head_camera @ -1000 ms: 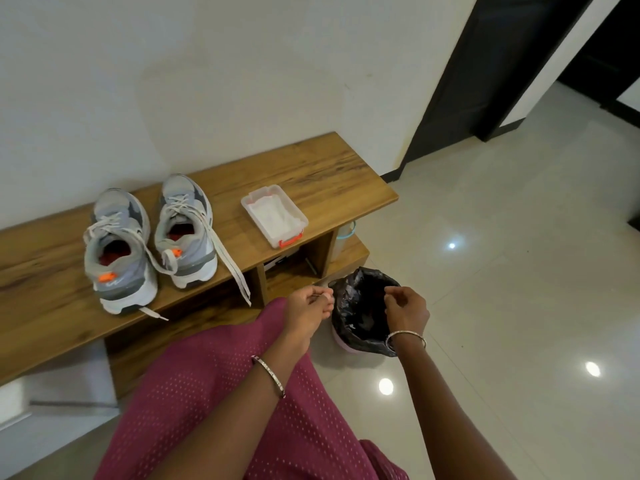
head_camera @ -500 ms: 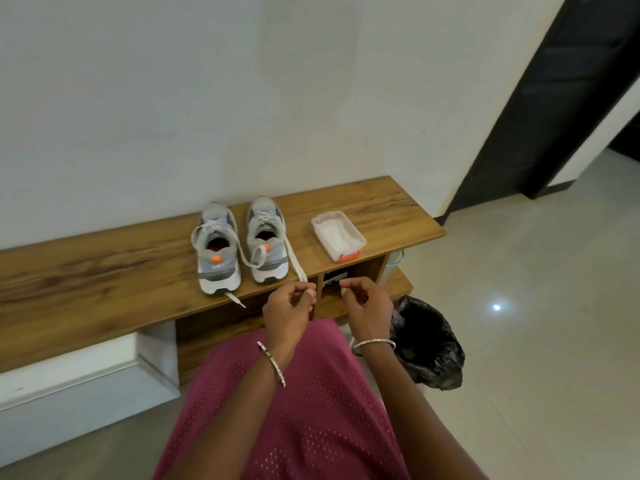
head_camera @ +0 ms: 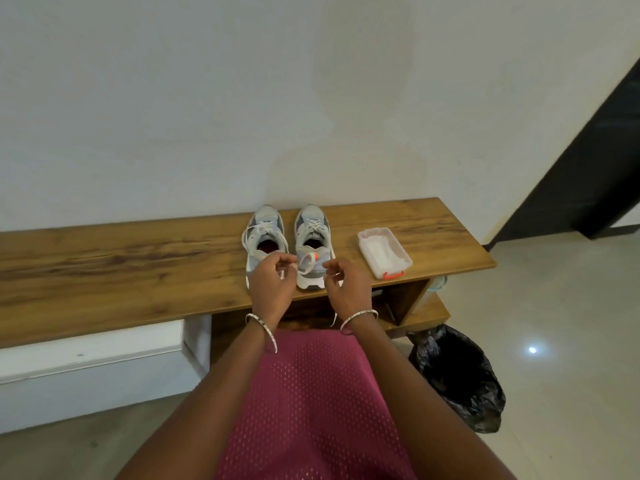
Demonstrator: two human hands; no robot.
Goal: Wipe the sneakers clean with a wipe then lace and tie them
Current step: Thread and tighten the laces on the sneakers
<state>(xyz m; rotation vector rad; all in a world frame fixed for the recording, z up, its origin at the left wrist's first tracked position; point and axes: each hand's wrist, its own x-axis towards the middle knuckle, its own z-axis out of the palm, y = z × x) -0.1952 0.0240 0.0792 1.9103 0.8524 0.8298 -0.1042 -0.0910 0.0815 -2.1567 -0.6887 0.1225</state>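
Two grey-and-white sneakers stand side by side on the wooden bench (head_camera: 138, 271), heels toward me: the left sneaker (head_camera: 265, 233) and the right sneaker (head_camera: 313, 233), which has an orange heel tab. Their white laces lie loose. My left hand (head_camera: 272, 284) covers the left sneaker's heel, fingers curled, with a bit of white lace showing between them. My right hand (head_camera: 346, 287) is at the right sneaker's heel with pinched fingers. A lace end (head_camera: 334, 319) hangs over the bench edge below it. The hand hides whether it grips that lace.
A clear plastic box of white wipes (head_camera: 384, 252) with an orange clasp sits on the bench to the right of the sneakers. A bin lined with a black bag (head_camera: 457, 375) stands on the tiled floor at lower right. A white wall is behind, a dark door frame (head_camera: 588, 168) at right.
Both hands have moved from above the black-lined bin up to the sneakers' heels. The view has swung left, which centres the sneakers.
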